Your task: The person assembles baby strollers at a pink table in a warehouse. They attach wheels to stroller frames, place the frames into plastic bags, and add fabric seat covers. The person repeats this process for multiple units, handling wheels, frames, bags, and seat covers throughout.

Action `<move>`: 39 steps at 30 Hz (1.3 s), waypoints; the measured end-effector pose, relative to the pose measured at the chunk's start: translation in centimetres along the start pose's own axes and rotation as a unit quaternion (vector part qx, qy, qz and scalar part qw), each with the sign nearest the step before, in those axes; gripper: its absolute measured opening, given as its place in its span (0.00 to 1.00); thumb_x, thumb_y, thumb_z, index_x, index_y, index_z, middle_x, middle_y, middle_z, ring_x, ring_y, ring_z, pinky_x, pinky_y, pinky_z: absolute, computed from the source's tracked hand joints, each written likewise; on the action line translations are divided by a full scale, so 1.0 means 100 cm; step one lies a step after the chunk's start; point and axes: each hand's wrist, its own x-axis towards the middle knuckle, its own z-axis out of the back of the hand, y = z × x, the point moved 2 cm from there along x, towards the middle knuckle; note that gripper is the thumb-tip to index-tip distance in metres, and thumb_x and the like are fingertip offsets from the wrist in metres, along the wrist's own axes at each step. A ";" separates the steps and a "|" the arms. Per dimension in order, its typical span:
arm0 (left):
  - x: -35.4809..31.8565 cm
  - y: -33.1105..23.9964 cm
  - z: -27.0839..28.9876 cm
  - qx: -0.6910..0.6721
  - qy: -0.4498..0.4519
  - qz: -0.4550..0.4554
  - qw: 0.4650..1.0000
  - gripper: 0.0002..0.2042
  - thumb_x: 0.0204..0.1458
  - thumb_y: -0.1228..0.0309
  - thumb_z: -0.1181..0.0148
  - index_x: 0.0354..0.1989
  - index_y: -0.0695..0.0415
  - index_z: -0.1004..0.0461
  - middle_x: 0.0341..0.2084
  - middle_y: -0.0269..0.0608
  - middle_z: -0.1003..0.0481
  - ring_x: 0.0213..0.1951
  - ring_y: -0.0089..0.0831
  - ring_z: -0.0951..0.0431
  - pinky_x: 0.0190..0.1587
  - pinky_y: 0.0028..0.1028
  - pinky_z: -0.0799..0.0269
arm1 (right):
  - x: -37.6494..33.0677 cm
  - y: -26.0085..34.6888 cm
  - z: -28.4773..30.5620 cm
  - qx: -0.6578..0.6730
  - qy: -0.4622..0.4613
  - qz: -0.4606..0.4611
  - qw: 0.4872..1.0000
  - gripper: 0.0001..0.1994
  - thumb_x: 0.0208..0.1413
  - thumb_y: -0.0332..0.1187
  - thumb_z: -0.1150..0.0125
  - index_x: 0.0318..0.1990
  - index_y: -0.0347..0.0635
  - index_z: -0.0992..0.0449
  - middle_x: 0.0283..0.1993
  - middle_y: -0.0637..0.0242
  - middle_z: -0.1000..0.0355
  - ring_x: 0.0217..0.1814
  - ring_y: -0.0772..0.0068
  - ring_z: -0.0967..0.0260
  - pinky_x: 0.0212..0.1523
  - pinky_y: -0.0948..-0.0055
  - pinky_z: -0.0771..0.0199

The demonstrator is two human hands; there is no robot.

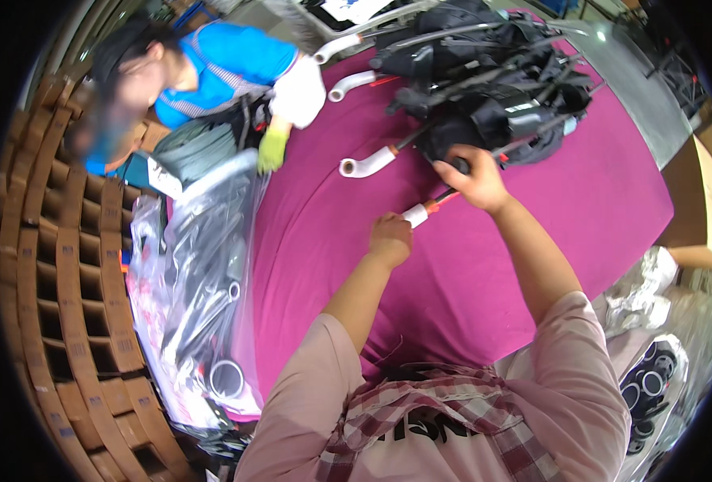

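My left hand is closed around the white-wrapped end of a handle tube, low over the magenta cloth. A red-orange band sits on that tube just beyond the wrap. Further up, my right hand is closed on a dark piece, with a black rounded end showing by the thumb; its exact kind is hidden. The tube runs toward a folded black stroller frame of dark fabric and grey tubes. Beside it, another curved handle with white wrapping points left, apart from my hands.
Magenta cloth covers the table. At left, a co-worker in blue with a yellow-green glove stands by plastic-bagged frames. Cardboard racks line the left side. At right are a carton and bagged wheels.
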 end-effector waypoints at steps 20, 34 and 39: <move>-0.359 0.104 0.158 -0.286 -0.395 -0.046 0.872 0.13 0.63 0.69 0.44 0.52 0.59 0.26 0.49 0.49 0.25 0.48 0.40 0.22 0.50 0.35 0.27 | -0.338 0.245 -0.242 0.020 0.399 0.232 0.887 0.11 0.53 0.34 0.36 0.25 0.36 0.24 0.30 0.55 0.26 0.38 0.49 0.27 0.41 0.54 0.27; -0.410 0.138 0.051 -0.246 -0.147 0.023 0.958 0.11 0.49 0.71 0.34 0.42 0.55 0.21 0.41 0.41 0.23 0.45 0.46 0.22 0.48 0.41 0.26 | -0.392 0.194 -0.405 -0.058 0.394 0.247 0.883 0.12 0.54 0.39 0.39 0.23 0.45 0.28 0.25 0.60 0.28 0.28 0.49 0.28 0.28 0.53 0.31; -0.386 0.164 0.047 -0.230 -0.166 0.110 0.953 0.11 0.52 0.70 0.35 0.43 0.57 0.22 0.41 0.43 0.22 0.41 0.45 0.20 0.45 0.39 0.25 | -0.366 0.181 -0.424 -0.006 0.330 0.249 0.911 0.09 0.54 0.37 0.40 0.26 0.44 0.25 0.26 0.58 0.25 0.28 0.48 0.25 0.29 0.51 0.28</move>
